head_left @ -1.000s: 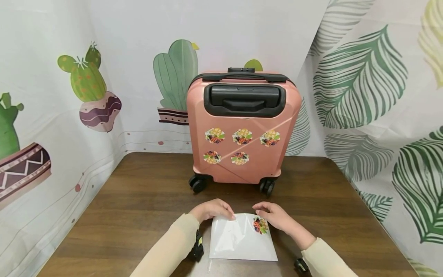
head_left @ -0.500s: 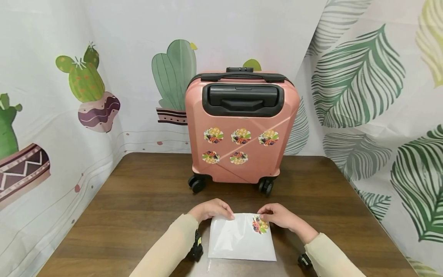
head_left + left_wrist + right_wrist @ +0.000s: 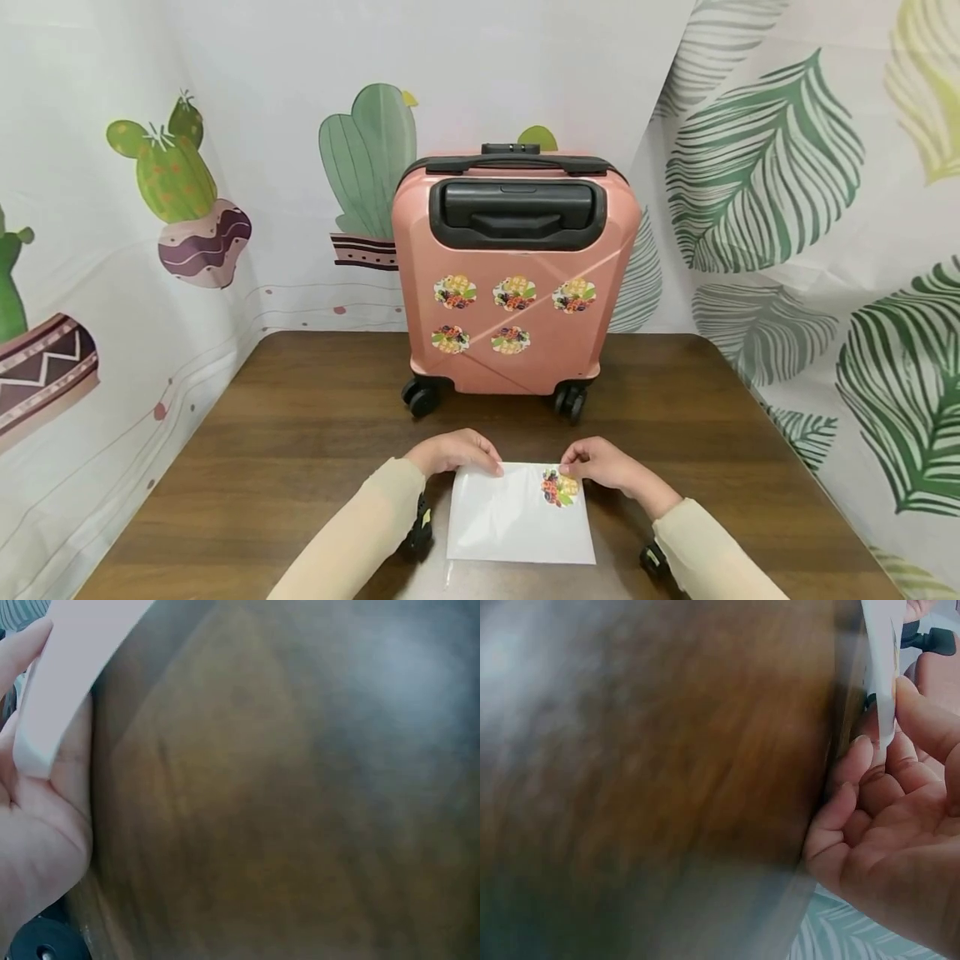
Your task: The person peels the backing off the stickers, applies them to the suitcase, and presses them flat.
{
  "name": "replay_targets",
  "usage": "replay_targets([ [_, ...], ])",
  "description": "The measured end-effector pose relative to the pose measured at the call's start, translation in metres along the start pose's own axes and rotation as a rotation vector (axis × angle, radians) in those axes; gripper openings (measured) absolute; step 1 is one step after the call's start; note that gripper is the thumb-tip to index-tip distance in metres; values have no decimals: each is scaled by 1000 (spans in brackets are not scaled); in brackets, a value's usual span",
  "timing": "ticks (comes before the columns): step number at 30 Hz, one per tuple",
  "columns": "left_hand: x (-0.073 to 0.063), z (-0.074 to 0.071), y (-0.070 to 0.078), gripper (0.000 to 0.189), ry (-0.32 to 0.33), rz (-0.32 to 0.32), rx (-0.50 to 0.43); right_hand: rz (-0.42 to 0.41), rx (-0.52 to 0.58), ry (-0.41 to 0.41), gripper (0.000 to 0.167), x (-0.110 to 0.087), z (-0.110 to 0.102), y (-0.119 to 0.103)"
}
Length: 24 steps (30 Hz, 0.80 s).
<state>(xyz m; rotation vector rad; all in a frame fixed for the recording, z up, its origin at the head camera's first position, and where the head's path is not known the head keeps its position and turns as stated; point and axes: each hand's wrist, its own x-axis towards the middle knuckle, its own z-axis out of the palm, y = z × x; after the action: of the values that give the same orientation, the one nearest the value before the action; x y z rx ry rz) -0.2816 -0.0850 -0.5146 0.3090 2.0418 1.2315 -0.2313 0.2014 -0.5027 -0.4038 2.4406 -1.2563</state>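
A white sticker sheet (image 3: pixel 517 529) lies in front of me, with one fruit-print sticker (image 3: pixel 557 492) near its far right corner. My left hand (image 3: pixel 459 452) pinches the sheet's far left part, thumb on top; the left wrist view has the white sheet (image 3: pixel 56 697) curving between thumb and fingers. At the far right corner my right hand (image 3: pixel 609 465) pinches the sheet, its thumb tip over the sticker's edge. Seen from the right wrist, the sheet's edge (image 3: pixel 885 682) stands between the thumb and the curled fingers.
Behind the sheet a pink suitcase (image 3: pixel 555 354) stands upright on black wheels (image 3: pixel 422 398). Several fruit stickers (image 3: pixel 514 293) are on its front, three in the upper row and two below. All of this is on a brown wooden table (image 3: pixel 300 433); a patterned cloth (image 3: pixel 262 167) hangs behind.
My right hand has come in from just beyond the sheet's far right corner and now pinches it at the sticker. The left hand keeps its hold. The head view has shifted slightly.
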Motion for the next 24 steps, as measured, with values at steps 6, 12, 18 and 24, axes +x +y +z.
replay_targets([
  [6,3,-5,13,20,-100,-71,62,7,-9,-6,15,6,0,0],
  [12,3,0,30,27,-135,-69,169,32,-13,-7,14,5,1,-3],
  [18,9,12,34,27,-89,-23,138,35,-18,5,13,3,3,-5],
  [24,14,20,36,26,-39,21,113,41,-28,18,14,1,4,-4],
])
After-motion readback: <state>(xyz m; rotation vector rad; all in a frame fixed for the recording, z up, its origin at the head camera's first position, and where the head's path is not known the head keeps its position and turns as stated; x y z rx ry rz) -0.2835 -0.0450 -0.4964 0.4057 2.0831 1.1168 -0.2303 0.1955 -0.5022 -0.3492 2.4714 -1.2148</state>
